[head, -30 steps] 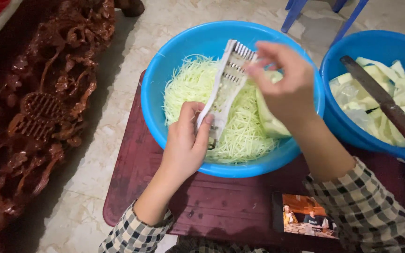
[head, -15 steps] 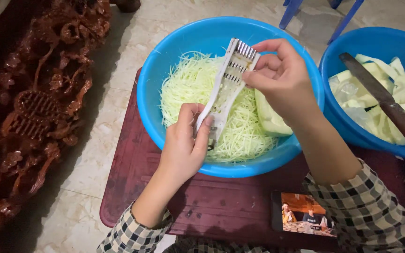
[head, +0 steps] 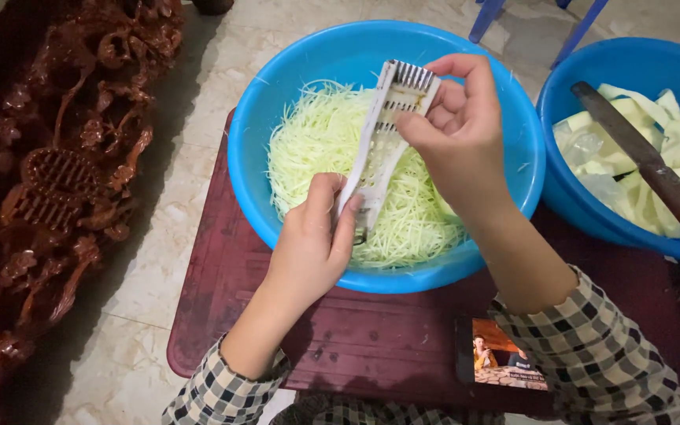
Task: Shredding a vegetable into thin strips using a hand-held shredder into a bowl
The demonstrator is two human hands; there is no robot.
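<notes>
A dark red low table point(head: 222, 315) stood on the pale tiled floor point(head: 159, 260), and over it my left hand point(head: 312, 252) gripped the foot of the grater point(head: 383, 142), slanted above the blue bowl point(head: 277, 102) of pale green shreds point(head: 316, 149). My right hand point(head: 458, 138), fingers curled, had climbed from mid-blade to the grater's top since half a second before; whether it held a piece I couldn't tell, so one stroke looked finished. Right of my fingers, a second blue bowl point(head: 639, 63) held peeled pale chunks point(head: 631, 157) beneath a knife point(head: 647, 169).

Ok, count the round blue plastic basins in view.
2. One round blue plastic basin sits in the middle on the dark red table, holding pale green shreds; the other is at the right edge, partly cut off, holding pale slices.
</notes>
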